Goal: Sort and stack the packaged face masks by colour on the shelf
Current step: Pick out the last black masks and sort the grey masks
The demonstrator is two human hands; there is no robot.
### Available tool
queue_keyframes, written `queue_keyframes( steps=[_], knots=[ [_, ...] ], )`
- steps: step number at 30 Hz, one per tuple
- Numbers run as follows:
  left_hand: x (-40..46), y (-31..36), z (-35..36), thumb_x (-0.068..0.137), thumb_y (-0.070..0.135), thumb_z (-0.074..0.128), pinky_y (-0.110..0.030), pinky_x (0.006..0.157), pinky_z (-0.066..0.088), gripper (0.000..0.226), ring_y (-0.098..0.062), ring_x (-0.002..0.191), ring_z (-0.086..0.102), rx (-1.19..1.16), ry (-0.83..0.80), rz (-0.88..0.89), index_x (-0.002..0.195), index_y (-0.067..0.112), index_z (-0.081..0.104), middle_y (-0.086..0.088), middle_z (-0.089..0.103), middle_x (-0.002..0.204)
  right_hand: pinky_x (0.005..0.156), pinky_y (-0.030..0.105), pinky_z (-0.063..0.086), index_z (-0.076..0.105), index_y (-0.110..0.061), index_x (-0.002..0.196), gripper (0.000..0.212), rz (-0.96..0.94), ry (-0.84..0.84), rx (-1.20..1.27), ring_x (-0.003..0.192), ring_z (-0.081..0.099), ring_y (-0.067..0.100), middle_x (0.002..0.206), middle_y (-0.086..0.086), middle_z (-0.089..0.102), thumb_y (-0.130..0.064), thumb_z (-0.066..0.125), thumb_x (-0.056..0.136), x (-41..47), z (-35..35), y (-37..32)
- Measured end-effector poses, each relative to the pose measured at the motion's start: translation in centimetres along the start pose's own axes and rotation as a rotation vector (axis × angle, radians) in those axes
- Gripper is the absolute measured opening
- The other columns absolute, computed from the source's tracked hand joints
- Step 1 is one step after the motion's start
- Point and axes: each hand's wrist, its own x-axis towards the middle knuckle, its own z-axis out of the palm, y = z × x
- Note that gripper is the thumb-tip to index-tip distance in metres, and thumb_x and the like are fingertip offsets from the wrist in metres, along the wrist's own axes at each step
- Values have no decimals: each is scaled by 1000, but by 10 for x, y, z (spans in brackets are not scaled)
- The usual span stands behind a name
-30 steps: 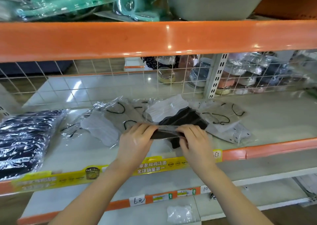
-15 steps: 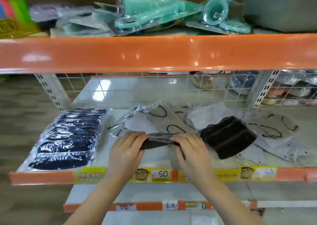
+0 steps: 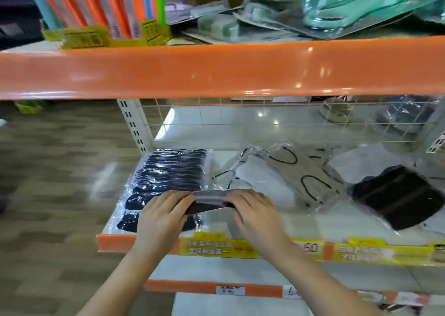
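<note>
While both forearms reach up and forward from the bottom of the head view, the left hand (image 3: 160, 215) and right hand (image 3: 252, 211) grip opposite ends of one dark packaged mask (image 3: 208, 201), fingers curled over its top edge, backs of the hands facing the camera. The pack is held level above the front of the white shelf (image 3: 313, 221), just right of the navy mask stack (image 3: 168, 173). Grey masks (image 3: 310, 173) and a black mask pack (image 3: 397, 195) lie loose further right.

Blurred price labels (image 3: 218, 247), text unreadable
</note>
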Motion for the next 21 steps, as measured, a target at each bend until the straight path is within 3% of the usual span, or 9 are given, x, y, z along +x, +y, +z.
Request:
queue_keyframes(
  steps=[2,6,17,19,21],
  knots=[
    [-8,-19,-6,83,10,52,-34,70,51,26,-26,88,67,18,-12,11,95,9,75,-6,72,98,81,26,43,69,-18,99,33,-26,7,-8,90,64,17,99,-3,69,-4,64,70,9,11,-17],
    [-24,-52,-13,85,9,56,-36,78,47,22,-25,90,67,32,-4,24,96,9,75,-5,72,101,83,27,41,70,-19,100,40,-54,-6,-7,90,63,17,98,-5,68,-10,41,74,21,32,-44],
    [-64,-89,-16,75,0,57,-35,79,44,26,-26,90,68,101,-72,-100,92,11,73,-2,71,99,78,30,50,68,-22,102,41,-89,-143,2,93,61,16,101,-7,65,-12,37,78,29,71,-87],
    [-69,-90,-15,76,1,51,-34,79,42,28,-26,92,68,97,-109,-115,91,11,72,-3,71,98,77,29,50,67,-23,101,38,-95,-154,-16,92,61,15,100,-8,65,-10,41,76,28,77,-87],
    [-74,-90,-14,78,8,47,-34,80,41,28,-27,94,67,108,-160,-131,90,11,72,-3,71,97,77,28,49,68,-22,101,36,-89,-162,-20,92,61,15,101,-8,65,-6,59,71,26,81,-87]
  ],
)
